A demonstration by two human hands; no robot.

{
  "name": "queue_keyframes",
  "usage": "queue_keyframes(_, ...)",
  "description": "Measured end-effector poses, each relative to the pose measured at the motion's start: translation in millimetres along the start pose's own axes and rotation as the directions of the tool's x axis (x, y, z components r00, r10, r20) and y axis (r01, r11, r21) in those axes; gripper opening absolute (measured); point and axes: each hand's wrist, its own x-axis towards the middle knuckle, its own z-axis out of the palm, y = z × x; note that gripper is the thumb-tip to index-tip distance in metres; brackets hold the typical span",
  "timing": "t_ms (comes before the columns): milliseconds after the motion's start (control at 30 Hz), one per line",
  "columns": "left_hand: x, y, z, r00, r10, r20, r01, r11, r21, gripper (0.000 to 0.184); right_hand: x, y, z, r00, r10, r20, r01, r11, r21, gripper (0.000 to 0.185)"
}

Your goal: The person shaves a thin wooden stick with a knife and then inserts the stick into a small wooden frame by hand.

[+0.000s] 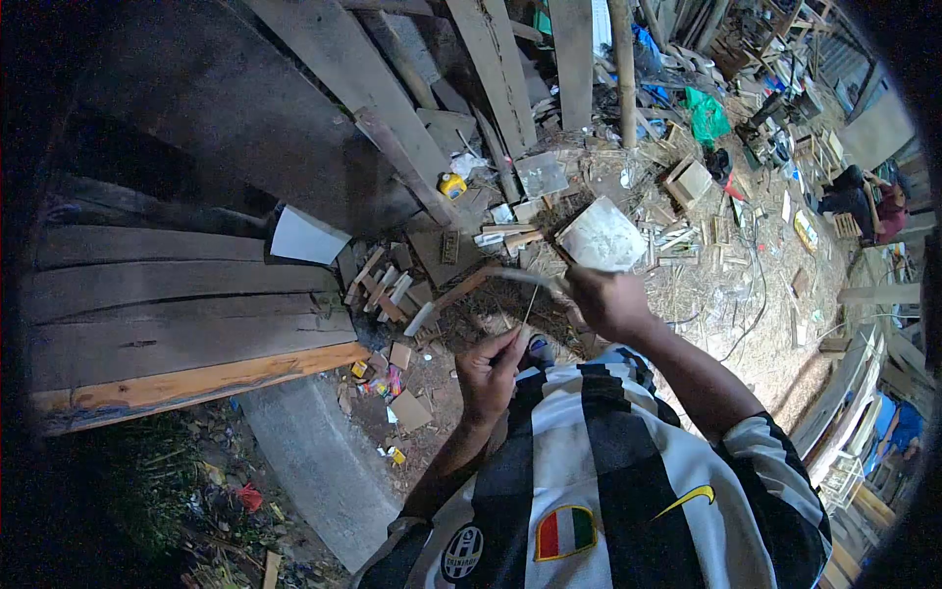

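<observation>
Left hand [489,375] pinches thin rod [531,305], frame center; right hand [610,304] clenched round long flat tool [518,277]. Wood offcuts [383,294] left of center, pale square board [602,236] above hands, planks [177,294] left, littered dirt floor [795,353], seated person [888,211] far right.

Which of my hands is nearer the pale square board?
Right. The right hand appears at the lower edge of the board; the left hand is farther off, down and to the left in view.
</observation>
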Motion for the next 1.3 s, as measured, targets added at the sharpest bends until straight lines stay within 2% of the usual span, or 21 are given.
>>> queue_keyframes(100, 0, -4, -6, 0.998, -0.070, -0.004, 0.070, 0.996, -0.062, 0.017, 16, 4, -10, 0.988, 0.111, -0.106, -0.102, 0.991, 0.083, 0.015)
queue_keyframes(167, 3, -6, -9, 0.996, -0.091, 0.010, 0.092, 0.992, -0.089, 0.017, 16, 0, -17, 0.987, 0.149, -0.066, -0.145, 0.988, 0.060, 0.024)
queue_keyframes(300, 12, -4, -8, 0.986, -0.163, 0.044, 0.167, 0.981, -0.104, 0.015, 0, -6, 3, 0.991, -0.041, -0.126, 0.054, 0.994, 0.099, 0.020)
queue_keyframes(400, 16, 4, -4, 0.980, -0.185, 0.068, 0.192, 0.975, -0.113, 0.013, 0, -30, -17, 0.997, -0.054, -0.061, 0.062, 0.989, 0.132, 0.016)
queue_keyframes(500, 20, 6, -3, 0.975, -0.192, 0.114, 0.205, 0.971, -0.122, 0.013, 9, -1, -8, 0.989, 0.130, -0.074, -0.125, 0.990, 0.063, 0.014)
queue_keyframes(567, 24, 6, -2, 0.964, -0.213, 0.156, 0.234, 0.963, -0.130, 0.014, 12, 2, -24, 0.968, 0.216, -0.125, -0.176, 0.946, 0.271, 0.030)
queue_keyframes(600, 26, 6, -1, 0.949, -0.247, 0.197, 0.275, 0.952, -0.132, 0.014, 16, 1, -24, 0.964, 0.198, -0.180, -0.082, 0.858, 0.507, 0.035)
queue_keyframes(633, 27, 6, 0, 0.930, -0.281, 0.238, 0.317, 0.939, -0.131, 0.014, 14, -2, -27, 0.960, 0.208, -0.185, -0.088, 0.857, 0.508, 0.035)
queue_keyframes(700, 32, 6, 2, 0.901, -0.301, 0.313, 0.340, 0.937, -0.077, 0.016, 11, -14, -35, 0.938, 0.308, 0.158, -0.281, 0.412, 0.867, 0.046)
queue_keyframes(733, 34, 6, 3, 0.870, -0.320, 0.375, 0.356, 0.934, -0.029, 0.017, 8, -10, -12, 0.897, 0.437, 0.060, -0.282, 0.463, 0.840, 0.047)
queue_keyframes(767, 37, 3, 6, 0.866, -0.317, 0.388, 0.354, 0.935, -0.024, 0.017, 3, 1, -2, 0.920, 0.385, 0.081, -0.275, 0.482, 0.832, 0.048)
queue_keyframes(833, 43, -5, 10, 0.861, -0.115, 0.495, 0.045, 0.987, 0.151, 0.020, 0, -13, -21, 0.959, 0.262, 0.105, -0.221, 0.470, 0.855, 0.046)
queue_keyframes(867, 45, -4, 12, 0.856, -0.115, 0.505, 0.042, 0.987, 0.154, 0.020, 1, -23, -38, 0.919, 0.271, 0.286, -0.392, 0.564, 0.727, 0.037)
queue_keyframes(933, 52, -2, 18, 0.829, -0.078, 0.554, -0.161, 0.915, 0.370, 0.020, -4, -20, -26, 0.946, 0.247, 0.209, -0.318, 0.582, 0.749, 0.033)
queue_keyframes(967, 53, 0, 24, 0.824, -0.081, 0.561, -0.164, 0.913, 0.373, 0.020, -8, -16, -14, 0.967, 0.216, 0.137, -0.242, 0.601, 0.762, 0.031)
queue_keyframes(1000, 52, 1, 31, 0.834, -0.056, 0.549, -0.145, 0.937, 0.317, 0.019, -4, -21, -11, 0.982, 0.187, -0.011, -0.063, 0.387, 0.920, 0.025)
queue_keyframes(1067, 54, 9, 39, 0.838, -0.038, 0.545, -0.128, 0.956, 0.265, 0.019, -8, -12, -27, 0.972, 0.236, 0.009, -0.086, 0.319, 0.944, 0.023)
queue_keyframes(1133, 59, 20, 43, 0.798, -0.076, 0.598, -0.165, 0.927, 0.338, 0.020, -9, -4, -42, 0.961, 0.276, 0.031, -0.088, 0.197, 0.976, 0.024)
queue_keyframes(1200, 61, 26, 49, 0.781, -0.047, 0.623, -0.193, 0.930, 0.312, 0.023, -7, 12, -38, 0.949, 0.315, 0.025, -0.091, 0.195, 0.977, 0.025)
queue_keyframes(1267, 63, 28, 57, 0.763, -0.012, 0.646, -0.222, 0.934, 0.281, 0.026, -11, 20, -42, 0.931, 0.364, 0.004, -0.115, 0.284, 0.952, 0.025)
queue_keyframes(1300, 63, 27, 61, 0.758, -0.065, 0.649, -0.146, 0.953, 0.266, 0.025, -15, 22, -46, 0.929, 0.371, 0.000, -0.112, 0.282, 0.953, 0.025)
